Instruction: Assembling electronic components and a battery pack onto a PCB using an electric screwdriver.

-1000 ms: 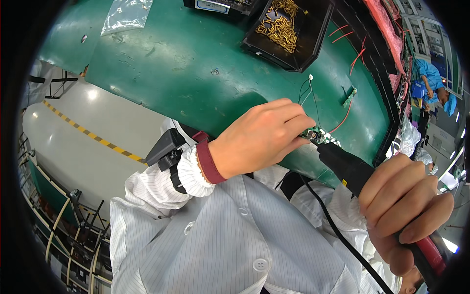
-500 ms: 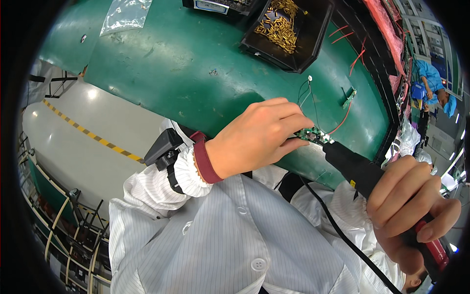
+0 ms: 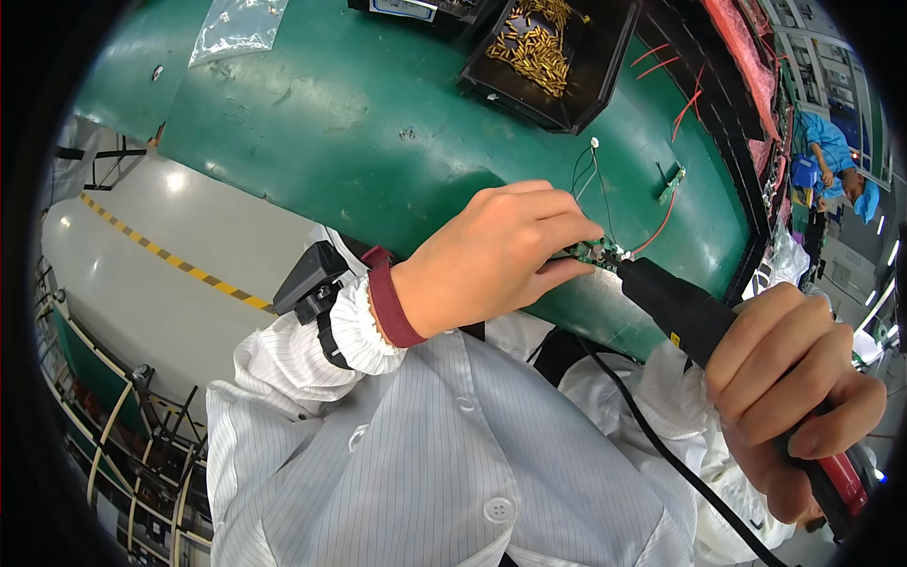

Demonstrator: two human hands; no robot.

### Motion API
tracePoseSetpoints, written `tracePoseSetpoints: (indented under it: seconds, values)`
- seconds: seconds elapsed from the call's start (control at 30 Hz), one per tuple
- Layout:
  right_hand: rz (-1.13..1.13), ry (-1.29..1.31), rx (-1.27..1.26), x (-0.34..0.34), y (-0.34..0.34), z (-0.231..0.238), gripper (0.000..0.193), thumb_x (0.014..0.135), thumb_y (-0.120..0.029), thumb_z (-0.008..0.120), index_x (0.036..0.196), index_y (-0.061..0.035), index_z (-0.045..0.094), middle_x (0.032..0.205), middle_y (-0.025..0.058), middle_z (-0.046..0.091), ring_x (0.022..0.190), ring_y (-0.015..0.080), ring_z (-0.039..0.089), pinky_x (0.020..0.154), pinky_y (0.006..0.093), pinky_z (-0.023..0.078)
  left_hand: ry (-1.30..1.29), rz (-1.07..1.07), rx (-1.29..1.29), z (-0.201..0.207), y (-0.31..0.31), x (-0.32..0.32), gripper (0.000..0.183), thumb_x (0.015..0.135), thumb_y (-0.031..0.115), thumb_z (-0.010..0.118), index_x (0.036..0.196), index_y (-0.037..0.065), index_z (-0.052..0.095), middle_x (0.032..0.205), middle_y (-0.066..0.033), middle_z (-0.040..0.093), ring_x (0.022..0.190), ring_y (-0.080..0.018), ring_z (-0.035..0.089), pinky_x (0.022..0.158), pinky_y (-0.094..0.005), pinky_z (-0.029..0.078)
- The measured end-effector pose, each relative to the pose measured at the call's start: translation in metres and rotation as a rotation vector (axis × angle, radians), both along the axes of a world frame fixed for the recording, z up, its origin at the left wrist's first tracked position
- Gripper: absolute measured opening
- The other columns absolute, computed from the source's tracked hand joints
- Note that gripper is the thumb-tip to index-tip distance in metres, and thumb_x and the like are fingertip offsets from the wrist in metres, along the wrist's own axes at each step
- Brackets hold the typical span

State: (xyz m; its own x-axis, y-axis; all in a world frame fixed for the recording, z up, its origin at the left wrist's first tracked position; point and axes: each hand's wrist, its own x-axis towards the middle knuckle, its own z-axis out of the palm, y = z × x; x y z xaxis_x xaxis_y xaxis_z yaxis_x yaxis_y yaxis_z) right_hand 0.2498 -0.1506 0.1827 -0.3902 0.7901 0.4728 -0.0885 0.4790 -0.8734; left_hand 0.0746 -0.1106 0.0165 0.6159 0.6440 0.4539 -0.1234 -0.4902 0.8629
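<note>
My left hand [image 3: 501, 257] pinches a small green circuit board [image 3: 595, 253] between thumb and fingers, just above the green table. My right hand [image 3: 792, 383] is wrapped around a black electric screwdriver [image 3: 675, 307] with a red lever along its handle. The screwdriver's nose meets the right end of the board; the bit and any screw are hidden. From the board, thin dark wires lead up to a small white connector [image 3: 594, 143]. A red wire [image 3: 661, 227] runs from it to a second small green board [image 3: 673, 185] lying on the table.
A black bin [image 3: 609, 57] of small brass-coloured cylindrical parts [image 3: 539, 57] stands at the far side, beside another dark bin [image 3: 453, 11]. A clear plastic bag [image 3: 236, 30] lies far left. Loose red wires [image 3: 685, 113] rest near the right edge. A black cable [image 3: 652, 439] crosses my lap.
Both hands, the board and the screwdriver have shifted very slightly up and left in the picture. The screwdriver's nose stays against the board; both grips are unchanged.
</note>
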Motion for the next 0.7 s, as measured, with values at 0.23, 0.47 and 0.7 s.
tracePoseSetpoints:
  seconds: [0.23, 0.47, 0.7]
  values:
    - [0.155, 0.016, -0.162, -0.002, 0.014, 0.013, 0.033, 0.088, -0.017, 0.084, 0.091, -0.003, 0.053, 0.06, 0.0095, 0.059, 0.045, 0.0204, 0.055, 0.041, 0.033, 0.047, 0.006, -0.004, 0.009, 0.003, 0.0, 0.0, 0.032, 0.074, 0.008, 0.087, 0.103, 0.004, 0.075, 0.092, -0.0073, 0.073, 0.079, -0.0265, 0.067, 0.07, -0.0353, 0.056]
    - [0.141, 0.0, -0.228, -0.002, 0.017, 0.014, 0.032, 0.088, -0.016, 0.084, 0.092, -0.0022, 0.055, 0.061, 0.0098, 0.059, 0.046, 0.0204, 0.056, 0.042, 0.0332, 0.048, 0.015, -0.003, -0.013, 0.003, -0.001, 0.0, 0.03, 0.073, 0.006, 0.086, 0.101, 0.004, 0.075, 0.091, -0.0078, 0.074, 0.081, -0.0271, 0.068, 0.071, -0.0357, 0.057]
    - [0.185, -0.018, -0.166, -0.001, 0.017, 0.013, 0.04, 0.084, -0.031, 0.087, 0.096, -0.0098, 0.056, 0.059, 0.0021, 0.06, 0.043, 0.0136, 0.053, 0.043, 0.0262, 0.043, 0.037, -0.015, -0.015, 0.004, 0.0, 0.003, 0.031, 0.073, 0.006, 0.087, 0.102, 0.005, 0.075, 0.09, -0.0074, 0.074, 0.081, -0.0267, 0.068, 0.072, -0.0354, 0.056]
